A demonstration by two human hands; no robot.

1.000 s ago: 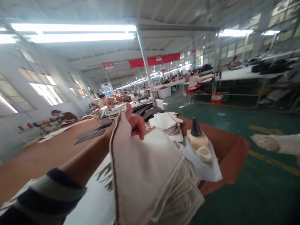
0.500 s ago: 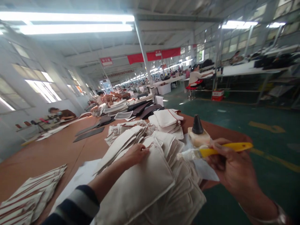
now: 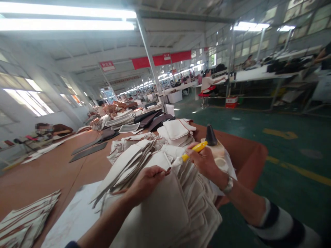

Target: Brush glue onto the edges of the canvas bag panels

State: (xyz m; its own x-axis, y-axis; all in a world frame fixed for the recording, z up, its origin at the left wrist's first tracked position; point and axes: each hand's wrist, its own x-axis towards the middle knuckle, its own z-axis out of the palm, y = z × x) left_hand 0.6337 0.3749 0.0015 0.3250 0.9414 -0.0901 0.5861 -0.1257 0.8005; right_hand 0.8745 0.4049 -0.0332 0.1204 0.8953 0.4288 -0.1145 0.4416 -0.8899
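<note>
Left hand (image 3: 146,182) grip pinches the edge of the stacked cream canvas panels (image 3: 165,213), right hand (image 3: 204,162) grip clenches a yellow-handled flat brush (image 3: 195,151); a folded cream stack (image 3: 177,130) sits beyond, many panels unseparated.

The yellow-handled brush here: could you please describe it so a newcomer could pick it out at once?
On the long tan-topped work table, find the stack of cream canvas pieces. Above it, the right hand pinches a small brush, its pale bristles toward the canvas. Its bright yellow handle is the only yellow thing on the table.
</note>
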